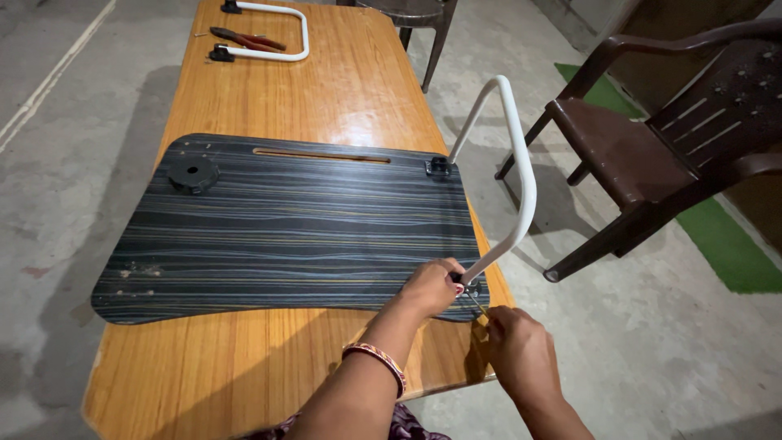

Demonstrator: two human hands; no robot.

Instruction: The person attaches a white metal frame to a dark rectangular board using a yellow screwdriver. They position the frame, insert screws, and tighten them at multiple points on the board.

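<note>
One dark striped lap-desk board (285, 228) lies flat on the orange wooden table (350, 73), w/ one round black cup-holder disc (193, 173) at its far left corner and one slot along the far edge. One white U-shaped tube leg (521, 171) stands up at the board's right side, fixed at two black brackets. Left hand (430, 287) is closed around the leg's near end by the near bracket. Right hand (521, 346) is curled shut on one thin screwdriver (476, 303), tip at that bracket. Far end of table: a 2nd white leg (277, 33) lying flat, plus one pair of pliers (244, 38). Two brown plastic chairs (652, 138) nearby; one at right, one only partly seen beyond the table.
</note>
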